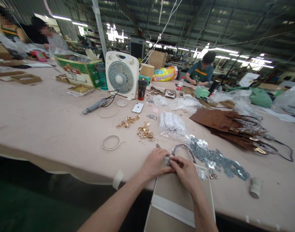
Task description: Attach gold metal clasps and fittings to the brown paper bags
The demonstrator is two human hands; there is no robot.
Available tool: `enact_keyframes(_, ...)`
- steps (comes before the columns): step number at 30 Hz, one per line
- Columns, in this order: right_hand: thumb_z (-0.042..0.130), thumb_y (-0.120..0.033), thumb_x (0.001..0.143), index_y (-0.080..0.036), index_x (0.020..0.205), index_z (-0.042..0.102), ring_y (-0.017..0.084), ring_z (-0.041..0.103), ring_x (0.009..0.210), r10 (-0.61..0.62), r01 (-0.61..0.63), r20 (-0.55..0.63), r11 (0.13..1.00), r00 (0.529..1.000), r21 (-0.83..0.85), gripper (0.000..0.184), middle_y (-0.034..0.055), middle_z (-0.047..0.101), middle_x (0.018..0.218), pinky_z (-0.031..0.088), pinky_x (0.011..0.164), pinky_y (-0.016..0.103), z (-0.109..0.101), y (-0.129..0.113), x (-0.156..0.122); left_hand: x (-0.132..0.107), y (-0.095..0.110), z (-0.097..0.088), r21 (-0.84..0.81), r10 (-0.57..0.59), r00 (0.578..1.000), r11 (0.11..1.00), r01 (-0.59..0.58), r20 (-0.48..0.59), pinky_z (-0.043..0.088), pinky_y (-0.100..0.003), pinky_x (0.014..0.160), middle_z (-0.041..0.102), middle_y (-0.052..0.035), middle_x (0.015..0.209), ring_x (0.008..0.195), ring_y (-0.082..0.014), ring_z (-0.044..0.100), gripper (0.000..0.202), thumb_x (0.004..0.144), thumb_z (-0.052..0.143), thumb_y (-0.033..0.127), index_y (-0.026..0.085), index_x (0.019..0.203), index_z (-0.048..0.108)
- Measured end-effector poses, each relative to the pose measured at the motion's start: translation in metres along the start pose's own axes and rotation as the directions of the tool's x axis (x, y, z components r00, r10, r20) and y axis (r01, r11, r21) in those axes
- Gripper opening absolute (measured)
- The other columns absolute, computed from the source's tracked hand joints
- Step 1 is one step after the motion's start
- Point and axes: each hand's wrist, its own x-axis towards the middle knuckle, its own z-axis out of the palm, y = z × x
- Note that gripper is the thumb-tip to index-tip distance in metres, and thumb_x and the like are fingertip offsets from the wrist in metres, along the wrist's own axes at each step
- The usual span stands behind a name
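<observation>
A beige bag panel (173, 187) lies at the table's front edge, a pale strip across it. My left hand (158, 162) is closed over its top edge, thumb and fingers around a small greyish plate (166, 159). Meeting it from the right, my right hand (186, 172) pinches at the same spot; its fingertips partly hide the plate. Past the top edge curves a dark wrapped handle (185, 148). A shiny metal plate (202, 175) sits on the panel's right side, with a gold buckle piece (213, 176) beside it. Another metal fitting (158, 146) shows beyond my left hand.
Grey metal plates (217, 159) spread to the right, near brown bag pieces (225, 124) and a tape-like roll (256, 187). Gold fittings (146, 131), a phone (137, 108), an electric screwdriver (94, 106) and a fan (122, 75) stand ahead. A co-worker (202, 72) sits opposite.
</observation>
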Motion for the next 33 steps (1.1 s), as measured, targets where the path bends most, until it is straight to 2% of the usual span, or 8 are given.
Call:
enact_keyframes(8, 0.063, -0.04, 0.086, -0.024, 0.1, 0.083, 0.029, 0.076, 0.092, -0.01, 0.004, -0.042, 0.992, 0.999, -0.123, 0.029, 0.0071, 0.082, 0.1, 0.055, 0.087, 0.04, 0.005, -0.008, 0.0, 0.0, 0.001, -0.002, 0.001, 0.025, 1.0, 1.0, -0.025, 0.003, 0.046, -0.037, 0.097, 0.07, -0.0039, 0.113, 0.109, -0.0255, 0.061, 0.045, 0.078, 0.089, 0.042, 0.023, 0.111, 0.065)
enact_keyframes(16, 0.067, -0.043, 0.084, -0.021, 0.098, 0.081, 0.028, 0.075, 0.08, 0.019, -0.035, -0.141, 0.993, 0.99, -0.109, 0.03, 0.0086, 0.081, 0.093, 0.057, 0.078, 0.037, 0.012, -0.013, -0.002, 0.0, -0.002, -0.002, -0.019, 0.047, 0.999, 0.999, -0.047, 0.015, 0.046, -0.039, 0.1, 0.07, -0.0051, 0.118, 0.11, -0.026, 0.061, 0.051, 0.074, 0.092, 0.041, 0.023, 0.113, 0.065)
enact_keyframes(19, 0.068, -0.048, 0.084, -0.02, 0.096, 0.08, 0.027, 0.074, 0.081, 0.019, -0.022, -0.191, 1.0, 0.981, -0.016, 0.033, 0.0086, 0.08, 0.092, 0.057, 0.077, 0.036, 0.01, -0.012, -0.006, 0.001, -0.001, -0.004, -0.032, 0.031, 0.999, 0.999, -0.031, 0.011, 0.046, -0.039, 0.099, 0.07, -0.005, 0.116, 0.11, -0.0261, 0.061, 0.052, 0.073, 0.093, 0.044, 0.023, 0.113, 0.066)
enact_keyframes(22, 0.071, -0.056, 0.084, -0.019, 0.101, 0.079, 0.024, 0.07, 0.074, 0.074, -0.038, -0.254, 0.989, 0.964, 0.146, 0.041, 0.0071, 0.077, 0.084, 0.055, 0.068, 0.032, -0.001, -0.006, -0.018, 0.0, 0.0, -0.006, -0.044, -0.004, 1.0, 0.999, 0.005, 0.023, 0.048, -0.039, 0.099, 0.07, -0.0049, 0.117, 0.111, -0.0268, 0.06, 0.058, 0.07, 0.095, 0.045, 0.024, 0.114, 0.066)
enact_keyframes(24, 0.074, -0.057, 0.083, -0.019, 0.105, 0.078, 0.019, 0.063, 0.063, 0.132, -0.056, -0.313, 0.969, 0.941, 0.241, 0.045, 0.0038, 0.071, 0.073, 0.051, 0.059, 0.029, -0.016, 0.005, -0.034, 0.0, 0.001, -0.007, -0.051, -0.019, 0.999, 0.999, 0.02, 0.032, 0.049, -0.04, 0.1, 0.069, -0.0055, 0.12, 0.113, -0.0274, 0.059, 0.061, 0.068, 0.096, 0.044, 0.024, 0.116, 0.066)
enact_keyframes(27, 0.081, -0.056, 0.079, -0.021, 0.106, 0.078, 0.015, 0.052, 0.056, 0.219, -0.046, -0.428, 0.924, 0.877, 0.379, 0.044, -0.0001, 0.062, 0.064, 0.044, 0.051, 0.027, -0.045, 0.032, -0.069, 0.001, 0.002, -0.008, -0.062, -0.023, 0.999, 0.998, 0.026, 0.041, 0.049, -0.043, 0.104, 0.068, -0.0064, 0.124, 0.117, -0.0281, 0.059, 0.059, 0.069, 0.096, 0.038, 0.024, 0.118, 0.066)
enact_keyframes(30, 0.086, -0.056, 0.07, -0.024, 0.098, 0.079, 0.015, 0.048, 0.052, 0.334, -0.052, -0.53, 0.877, 0.779, 0.477, 0.043, -0.0001, 0.059, 0.06, 0.041, 0.046, 0.028, -0.073, 0.069, -0.117, 0.002, 0.004, -0.008, -0.058, -0.029, 0.998, 0.998, 0.032, 0.049, 0.048, -0.046, 0.109, 0.067, -0.0059, 0.129, 0.122, -0.0285, 0.059, 0.056, 0.072, 0.093, 0.032, 0.025, 0.12, 0.066)
enact_keyframes(33, 0.09, -0.056, 0.061, -0.027, 0.092, 0.08, 0.016, 0.048, 0.05, 0.45, -0.096, -0.574, 0.836, 0.684, 0.541, 0.043, 0.0017, 0.06, 0.062, 0.041, 0.042, 0.031, -0.091, 0.11, -0.169, 0.004, 0.003, -0.006, -0.024, -0.021, 0.998, 0.999, 0.022, 0.055, 0.048, -0.049, 0.111, 0.066, -0.0064, 0.132, 0.125, -0.0295, 0.059, 0.048, 0.082, 0.084, 0.034, 0.026, 0.124, 0.064)
